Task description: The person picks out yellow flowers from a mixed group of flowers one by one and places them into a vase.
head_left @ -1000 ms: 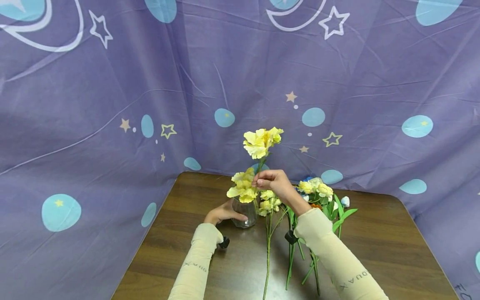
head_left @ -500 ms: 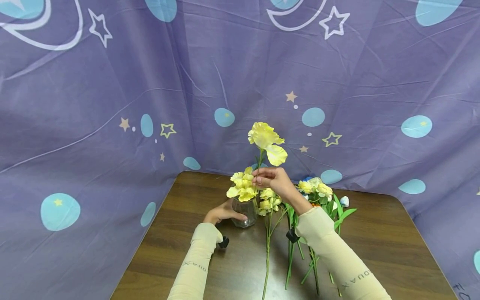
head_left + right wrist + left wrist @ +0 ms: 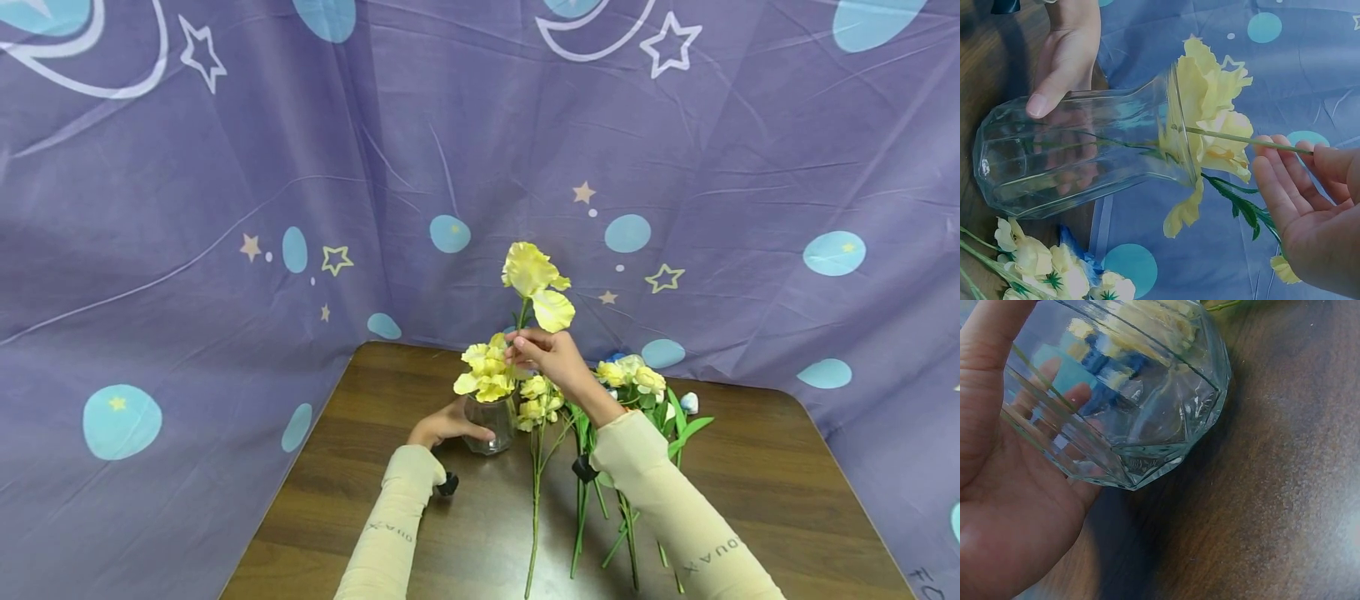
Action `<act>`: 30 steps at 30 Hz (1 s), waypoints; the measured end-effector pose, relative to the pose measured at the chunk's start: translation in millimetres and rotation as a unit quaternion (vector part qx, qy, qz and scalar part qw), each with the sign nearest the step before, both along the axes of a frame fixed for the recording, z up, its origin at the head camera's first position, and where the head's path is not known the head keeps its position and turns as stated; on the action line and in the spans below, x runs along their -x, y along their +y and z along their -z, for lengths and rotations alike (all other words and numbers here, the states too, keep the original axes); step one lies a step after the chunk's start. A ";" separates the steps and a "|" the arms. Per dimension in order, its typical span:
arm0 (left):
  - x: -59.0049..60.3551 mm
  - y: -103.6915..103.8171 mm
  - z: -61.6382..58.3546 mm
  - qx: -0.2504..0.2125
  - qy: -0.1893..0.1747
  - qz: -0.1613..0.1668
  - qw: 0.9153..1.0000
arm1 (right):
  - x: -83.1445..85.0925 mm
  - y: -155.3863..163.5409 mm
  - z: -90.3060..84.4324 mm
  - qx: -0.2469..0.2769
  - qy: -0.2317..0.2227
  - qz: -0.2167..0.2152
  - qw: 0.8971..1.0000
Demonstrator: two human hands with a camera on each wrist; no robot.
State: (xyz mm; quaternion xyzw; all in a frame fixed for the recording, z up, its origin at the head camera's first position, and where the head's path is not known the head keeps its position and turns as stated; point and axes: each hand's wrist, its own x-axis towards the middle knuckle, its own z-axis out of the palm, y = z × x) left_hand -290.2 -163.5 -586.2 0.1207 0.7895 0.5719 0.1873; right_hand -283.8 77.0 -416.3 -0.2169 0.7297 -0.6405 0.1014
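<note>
A: Since the frame a second ago, the bloom of the yellow flower [image 3: 536, 283] has turned from a bunched cluster to a spread head with one petal hanging low; the hands have barely shifted.

B: Right hand [image 3: 545, 357]?

A: Raised above the glass vase [image 3: 489, 423]. Thumb and fingers [image 3: 1285, 187] pinch the flower's thin stem, which runs down into the vase mouth beside another yellow bloom [image 3: 483, 372] already seated there.

B: Left hand [image 3: 442, 428]?

A: Curled round the vase's left side, thumb [image 3: 1044, 100] pressed on the glass. Vase stands on the brown table [image 3: 750, 492], near its back left edge.

B: Other items?

A: More loose flowers [image 3: 626, 383] lie on the table just right of the vase, under the right forearm. One long-stemmed yellow sprig [image 3: 536, 467] lies between the arms. Purple star-print cloth [image 3: 225, 167] hangs behind.
</note>
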 end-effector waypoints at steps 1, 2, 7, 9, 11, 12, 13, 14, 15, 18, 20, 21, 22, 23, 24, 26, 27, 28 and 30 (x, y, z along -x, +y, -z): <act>0.0 0.0 -0.5 -0.001 0.000 0.002 1.000 | 0.0 -0.2 -0.2 0.001 0.001 0.001 1.000; -0.1 0.0 -1.0 -0.003 0.001 0.003 1.000 | 0.1 -0.4 -0.4 0.003 0.003 0.001 1.000; -0.5 0.7 -1.8 -0.010 -0.001 0.007 1.000 | -1.3 -1.8 -0.4 0.004 0.004 0.008 1.000; -0.7 0.9 -1.3 -0.008 -0.001 0.005 1.000 | -1.8 -2.6 0.3 0.003 0.002 0.011 1.000; -0.8 1.1 -1.1 -0.010 -0.002 0.003 1.000 | -1.7 -3.1 1.1 0.004 -0.001 0.013 1.000; -0.7 1.2 -0.9 -0.010 -0.001 0.003 1.000 | -1.5 -3.3 1.5 0.005 -0.003 0.014 1.000; -0.7 1.3 -0.7 -0.011 -0.001 0.003 1.000 | -1.4 -3.4 1.7 0.005 -0.005 0.014 1.000; -0.5 1.3 -0.4 -0.012 0.000 0.003 1.000 | -1.2 -3.5 1.9 0.004 -0.004 0.015 1.000; -0.4 1.4 -0.3 -0.012 0.001 0.003 1.000 | -1.1 -3.6 2.0 0.003 -0.004 0.015 1.000; -0.2 1.7 0.1 -0.016 0.004 0.004 1.000 | -0.8 -4.0 2.9 0.002 -0.001 0.012 1.000; -0.2 2.1 -0.5 -0.018 0.005 0.006 1.000 | -0.9 -4.3 3.3 0.002 0.004 0.008 1.000; -0.4 2.3 -0.9 -0.019 0.005 0.006 1.000 | -0.8 -4.4 3.8 0.002 0.006 0.006 1.000; -0.5 2.4 -1.3 -0.020 0.005 0.008 1.000 | -0.8 -4.5 4.4 0.000 0.009 0.004 1.000; -0.7 2.5 -1.5 -0.018 0.005 0.007 1.000 | -0.5 -4.7 5.5 -0.002 0.014 0.002 1.000; -0.7 2.6 -1.6 -0.015 0.005 0.006 1.000 | -0.7 -4.7 6.4 -0.004 0.016 -0.001 1.000; -1.0 2.6 -1.7 -0.013 0.003 0.004 1.000 | -1.2 -5.1 8.7 -0.011 0.026 -0.007 1.000; -1.1 2.5 -1.6 -0.012 0.002 0.002 1.000 | -1.7 -5.5 10.0 -0.018 0.030 -0.009 0.999; -1.1 2.3 -1.3 -0.011 0.000 0.000 1.000 | -2.4 -5.9 11.0 -0.024 0.033 -0.012 0.999; -1.5 2.1 -1.4 -0.008 -0.004 -0.004 1.000 | -4.0 -6.4 13.2 -0.035 0.037 -0.020 0.998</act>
